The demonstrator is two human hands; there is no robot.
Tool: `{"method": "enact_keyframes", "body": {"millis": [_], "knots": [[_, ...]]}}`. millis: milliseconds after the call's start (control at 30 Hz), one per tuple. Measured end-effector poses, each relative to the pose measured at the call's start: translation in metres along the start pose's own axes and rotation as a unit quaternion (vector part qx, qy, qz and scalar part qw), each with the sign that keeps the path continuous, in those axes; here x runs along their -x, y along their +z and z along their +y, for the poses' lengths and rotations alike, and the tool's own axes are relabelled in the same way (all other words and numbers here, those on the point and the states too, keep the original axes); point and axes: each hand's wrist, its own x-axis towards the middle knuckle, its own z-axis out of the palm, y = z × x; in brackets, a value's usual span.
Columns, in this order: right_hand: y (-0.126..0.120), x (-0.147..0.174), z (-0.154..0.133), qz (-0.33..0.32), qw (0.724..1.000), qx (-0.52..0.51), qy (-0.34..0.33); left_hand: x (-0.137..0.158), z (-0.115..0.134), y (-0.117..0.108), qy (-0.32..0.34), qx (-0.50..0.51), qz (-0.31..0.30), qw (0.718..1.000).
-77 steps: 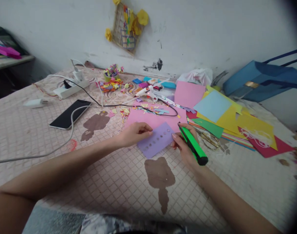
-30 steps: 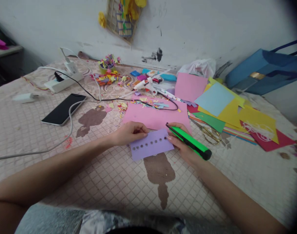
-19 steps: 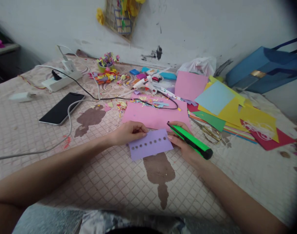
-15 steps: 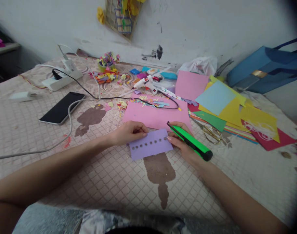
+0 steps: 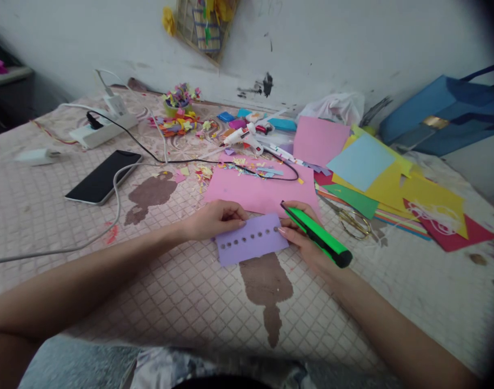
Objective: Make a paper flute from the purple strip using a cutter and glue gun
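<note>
A small purple paper card [image 5: 253, 249] with a row of several round grey marks is held between both my hands, just above the tablecloth. My left hand [image 5: 221, 219] pinches its upper left edge between thumb and fingers. On the card's right end, the thumb and fingers of my right hand [image 5: 301, 232] are closed. A green and black utility knife [image 5: 318, 233] also rests in this hand, slanting across it with its black butt toward my wrist. Beyond the card lies a pink sheet [image 5: 263, 192], with paper scraps [image 5: 251, 168] on its far part.
At left are a phone [image 5: 104, 177], a power strip [image 5: 105, 132] and trailing cables. A white glue gun [image 5: 245, 138] lies behind the pink sheet. Gold-handled scissors [image 5: 354, 223] and coloured papers [image 5: 362, 162] are at right, near a blue bag [image 5: 437, 119].
Both hands keep the same hold on the purple card and knife. The view has shifted very slightly; nothing else visibly moves.
</note>
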Motion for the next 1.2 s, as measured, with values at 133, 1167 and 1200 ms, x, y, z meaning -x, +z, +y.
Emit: {"method": "enact_keyframes", "body": {"millis": [133, 1167, 1200], "knots": [[0.0, 0.001, -0.002, 0.02, 1.0, 0.01, -0.011, 0.002, 0.001, -0.001, 0.007, -0.027, -0.006, 1.0], [-0.006, 0.014, -0.006, -0.007, 0.997, 0.07, 0.015, 0.018, 0.013, 0.009, 0.048, -0.267, 0.052, 0.961], [-0.006, 0.014, -0.006, -0.006, 0.997, 0.069, 0.015, 0.017, 0.013, 0.009, 0.047, -0.267, 0.059, 0.961]]}}
